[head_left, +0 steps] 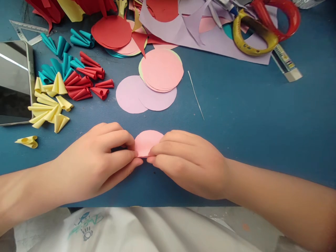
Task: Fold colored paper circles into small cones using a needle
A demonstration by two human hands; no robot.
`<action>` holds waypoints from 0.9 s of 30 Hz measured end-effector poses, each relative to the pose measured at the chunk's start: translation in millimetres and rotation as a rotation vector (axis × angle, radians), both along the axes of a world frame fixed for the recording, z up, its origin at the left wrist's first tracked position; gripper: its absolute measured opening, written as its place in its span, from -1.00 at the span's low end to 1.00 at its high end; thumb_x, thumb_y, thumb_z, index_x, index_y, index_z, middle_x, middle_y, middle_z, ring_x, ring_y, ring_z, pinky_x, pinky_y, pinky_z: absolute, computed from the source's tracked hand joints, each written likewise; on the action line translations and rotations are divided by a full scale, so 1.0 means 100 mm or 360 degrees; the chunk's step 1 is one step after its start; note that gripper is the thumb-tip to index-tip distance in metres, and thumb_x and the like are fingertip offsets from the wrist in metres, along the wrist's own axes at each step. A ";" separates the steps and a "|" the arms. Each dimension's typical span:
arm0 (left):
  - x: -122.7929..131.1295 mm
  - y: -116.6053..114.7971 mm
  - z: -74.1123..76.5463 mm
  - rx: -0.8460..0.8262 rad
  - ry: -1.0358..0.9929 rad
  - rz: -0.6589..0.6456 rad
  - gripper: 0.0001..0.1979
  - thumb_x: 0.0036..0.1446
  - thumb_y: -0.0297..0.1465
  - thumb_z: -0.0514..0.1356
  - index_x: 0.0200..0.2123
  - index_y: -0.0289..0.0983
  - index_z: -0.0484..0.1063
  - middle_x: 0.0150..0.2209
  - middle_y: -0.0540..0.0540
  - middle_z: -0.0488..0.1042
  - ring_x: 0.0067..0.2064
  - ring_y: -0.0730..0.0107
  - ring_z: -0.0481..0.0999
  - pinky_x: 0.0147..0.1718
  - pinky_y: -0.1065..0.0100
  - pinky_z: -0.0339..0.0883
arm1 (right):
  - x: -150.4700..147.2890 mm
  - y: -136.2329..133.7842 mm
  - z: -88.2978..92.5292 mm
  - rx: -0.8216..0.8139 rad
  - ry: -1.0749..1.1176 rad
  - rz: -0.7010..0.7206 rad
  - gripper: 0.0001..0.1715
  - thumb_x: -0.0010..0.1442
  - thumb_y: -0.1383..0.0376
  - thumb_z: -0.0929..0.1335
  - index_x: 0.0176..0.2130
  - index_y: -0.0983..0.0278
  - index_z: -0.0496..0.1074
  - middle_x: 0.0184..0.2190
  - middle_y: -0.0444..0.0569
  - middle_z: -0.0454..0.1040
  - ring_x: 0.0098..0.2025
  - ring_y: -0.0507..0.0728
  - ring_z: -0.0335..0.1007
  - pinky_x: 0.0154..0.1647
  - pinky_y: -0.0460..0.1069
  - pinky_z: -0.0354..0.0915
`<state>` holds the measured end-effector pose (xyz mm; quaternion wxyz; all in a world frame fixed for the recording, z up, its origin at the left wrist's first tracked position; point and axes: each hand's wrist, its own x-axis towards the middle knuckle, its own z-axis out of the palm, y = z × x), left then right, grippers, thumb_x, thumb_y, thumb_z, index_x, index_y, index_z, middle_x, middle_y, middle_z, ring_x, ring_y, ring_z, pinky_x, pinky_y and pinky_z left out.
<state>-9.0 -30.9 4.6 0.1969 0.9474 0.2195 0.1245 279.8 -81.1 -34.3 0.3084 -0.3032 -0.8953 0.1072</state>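
A folded pink paper circle [147,140] lies on the blue table [249,115] near its front edge. My left hand [105,157] pinches its left lower edge with curled fingers. My right hand [189,159] presses its right lower edge, fingers curled and closed on the paper. Only the rounded top of the piece shows between the two hands. Just beyond lie flat lilac circles [139,95] and a stack of pink circles [162,70].
Folded paper cones lie at the left: yellow [49,105], red [86,80], teal [63,52]. A phone [14,80] sits at the left edge. Red circles [111,32], lilac scrap paper [210,38], scissors [262,28], rulers and a thin wire [196,95] lie farther back.
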 end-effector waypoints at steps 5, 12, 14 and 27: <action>0.04 -0.03 -0.05 -0.0060 -0.0060 0.0112 -0.74 0.61 -0.56 0.34 -0.19 -0.19 0.72 -0.11 -0.09 0.71 -0.17 0.28 0.59 -0.10 0.21 0.52 | -0.01 0.06 0.00 -0.0037 0.0037 -0.0037 -0.58 0.71 0.56 0.36 -0.17 0.34 0.70 -0.30 -0.01 0.66 -0.31 0.14 0.33 -0.31 0.05 0.42; 0.07 -0.04 -0.05 -0.0004 -0.0056 0.0168 -0.71 0.67 -0.51 0.27 -0.21 -0.20 0.65 -0.15 -0.09 0.67 -0.19 0.28 0.60 -0.14 0.21 0.53 | 0.03 0.03 0.06 0.0194 -0.0227 -0.0057 -0.58 0.72 0.41 0.45 -0.25 0.30 0.73 -0.19 0.12 0.72 -0.25 0.23 0.46 -0.34 0.16 0.39; 0.06 -0.05 -0.04 0.0017 -0.0094 0.0194 -0.71 0.68 -0.51 0.25 -0.20 -0.22 0.65 -0.14 -0.10 0.65 -0.19 0.30 0.61 -0.15 0.23 0.54 | 0.03 0.02 0.08 0.0280 -0.0267 -0.0042 -0.61 0.70 0.44 0.46 -0.23 0.32 0.74 -0.20 0.13 0.73 -0.27 0.24 0.49 -0.37 0.18 0.38; -0.01 -0.04 -0.06 0.0334 0.0137 0.0002 -0.70 0.75 -0.47 0.18 0.01 -0.17 0.74 -0.03 -0.11 0.76 -0.14 0.21 0.66 -0.09 0.17 0.52 | 0.00 0.08 0.06 0.0367 -0.0134 -0.0071 -0.70 0.64 0.55 0.47 -0.15 0.51 0.81 -0.14 0.27 0.86 -0.27 0.28 0.66 -0.42 0.17 0.48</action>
